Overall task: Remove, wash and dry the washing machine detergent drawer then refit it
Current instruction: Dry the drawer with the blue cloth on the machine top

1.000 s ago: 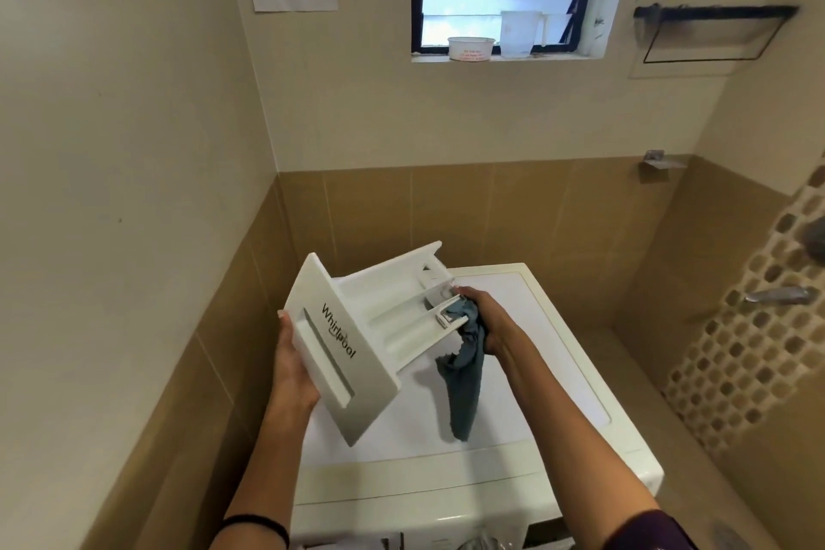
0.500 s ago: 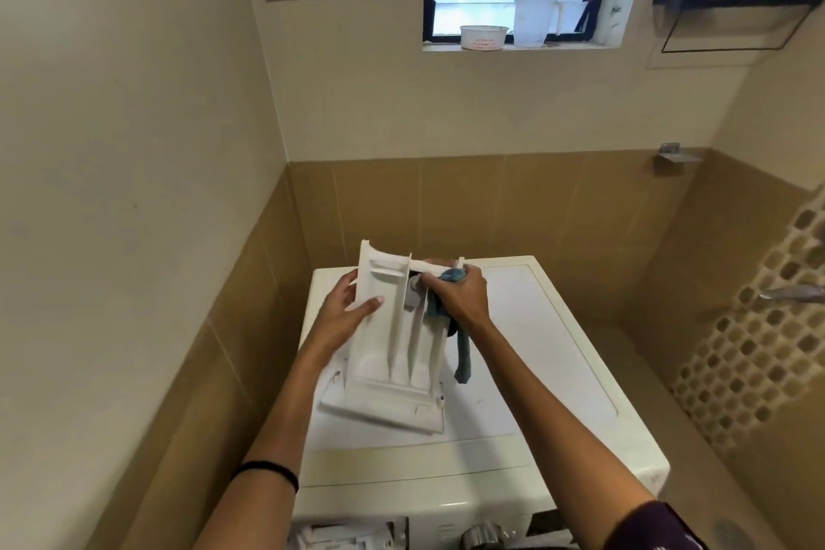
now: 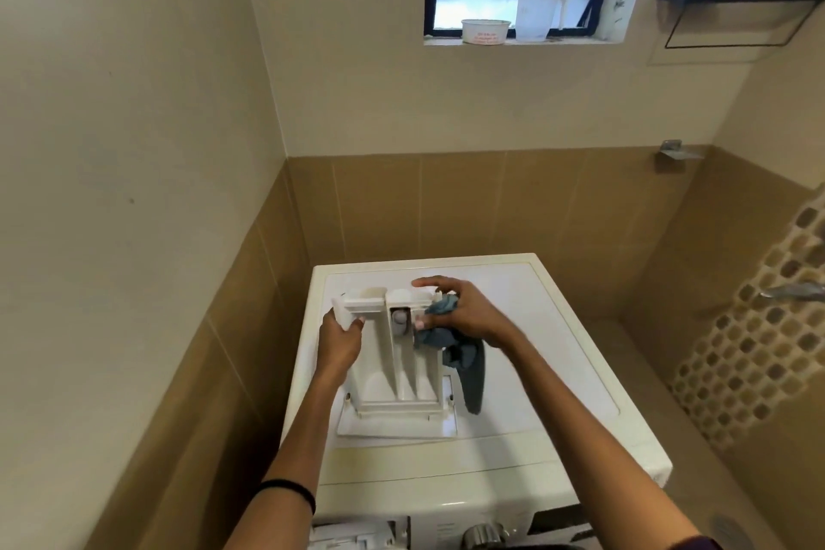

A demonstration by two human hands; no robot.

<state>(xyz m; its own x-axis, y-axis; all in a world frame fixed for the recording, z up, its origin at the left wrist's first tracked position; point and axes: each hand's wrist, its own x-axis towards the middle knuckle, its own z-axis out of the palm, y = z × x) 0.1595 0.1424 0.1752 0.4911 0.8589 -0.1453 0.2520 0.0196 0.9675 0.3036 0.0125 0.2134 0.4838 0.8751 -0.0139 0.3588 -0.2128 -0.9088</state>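
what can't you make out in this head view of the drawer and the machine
Head view, right side of the detergent drawer: hidden under the right hand and the cloth.
Head view, front panel of the washing machine: mostly cut off by the bottom edge.
Head view, red print on the tub on the sill: too small to read.

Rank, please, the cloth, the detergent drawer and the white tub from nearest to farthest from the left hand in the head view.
1. detergent drawer: gripped by the left hand at its left edge.
2. cloth: across the drawer, in the right hand.
3. white tub: up on the window sill.
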